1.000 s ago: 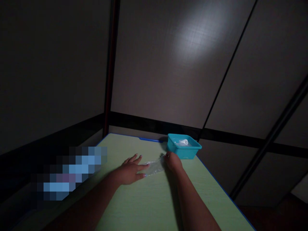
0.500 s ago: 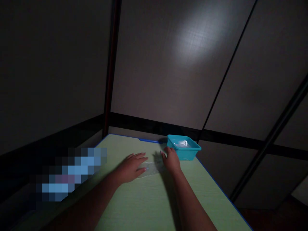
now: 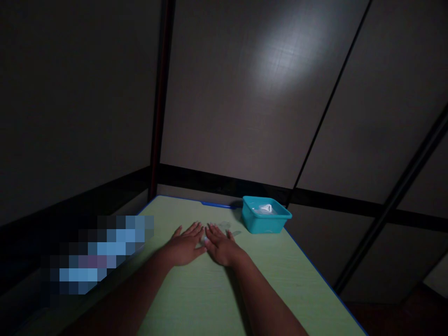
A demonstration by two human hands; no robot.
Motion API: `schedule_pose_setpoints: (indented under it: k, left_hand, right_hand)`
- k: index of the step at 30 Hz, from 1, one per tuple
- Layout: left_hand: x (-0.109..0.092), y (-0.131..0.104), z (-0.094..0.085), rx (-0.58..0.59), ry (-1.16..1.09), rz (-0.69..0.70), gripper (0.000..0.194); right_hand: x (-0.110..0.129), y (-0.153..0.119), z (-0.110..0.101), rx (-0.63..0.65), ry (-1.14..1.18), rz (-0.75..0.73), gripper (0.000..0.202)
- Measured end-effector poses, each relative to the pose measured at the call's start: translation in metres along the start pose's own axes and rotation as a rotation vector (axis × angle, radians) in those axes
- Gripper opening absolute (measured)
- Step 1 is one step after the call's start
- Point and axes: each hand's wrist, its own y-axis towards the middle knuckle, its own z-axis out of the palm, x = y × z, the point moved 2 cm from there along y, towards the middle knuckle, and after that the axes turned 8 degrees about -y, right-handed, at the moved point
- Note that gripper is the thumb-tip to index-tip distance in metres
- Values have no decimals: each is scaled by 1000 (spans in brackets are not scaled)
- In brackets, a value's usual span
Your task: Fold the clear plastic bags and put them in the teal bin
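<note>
My left hand (image 3: 186, 246) lies flat with its fingers spread, palm down on a thin clear plastic piece (image 3: 204, 240), perhaps a bag. Right beside it, my right hand (image 3: 222, 246) is also flat and spread, its fingertips close to those of the left. Most of the plastic is hidden under both hands; a bit of it shows between the thumbs. Beyond the right fingers, faint see-through patches (image 3: 226, 226) show on the table, and I cannot tell whether they belong to the same piece.
A turquoise plastic basket (image 3: 266, 225) holding crumpled clear plastic (image 3: 266, 209) stands at the far right of the light green table (image 3: 189, 298), which has a blue edge. Dark wall panels (image 3: 238, 116) rise behind. A pixelated blue patch (image 3: 108, 252) covers something at the left edge.
My right hand has moved left and down from beside the basket to lie flat next to my left hand. The left hand has pressed flat with little shift.
</note>
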Motion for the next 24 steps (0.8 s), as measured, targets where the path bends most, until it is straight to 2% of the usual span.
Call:
schedule_pose_setpoints:
  k: [8, 11, 15, 19, 22, 24]
  left_hand:
    - [-1, -1, 0, -11, 12, -33, 73]
    - [0, -1, 0, -14, 14, -32, 72]
    - [-2, -2, -1, 9, 8, -15, 71]
    - [-11, -5, -1, 64, -37, 87, 71]
    - [-16, -5, 0, 59, -58, 131, 73]
    - [-17, -4, 0, 29, -51, 102, 74]
  right_hand:
    - [-47, -3, -1, 39, -45, 236, 57]
    - [-57, -3, 0, 27, -84, 331, 57]
    - [-52, -2, -1, -75, -149, 345, 57]
    - [-39, -2, -3, -163, -175, 251, 54]
    - [-35, -1, -1, -127, -153, 208, 52]
    - [-36, 0, 1, -83, -132, 228, 52]
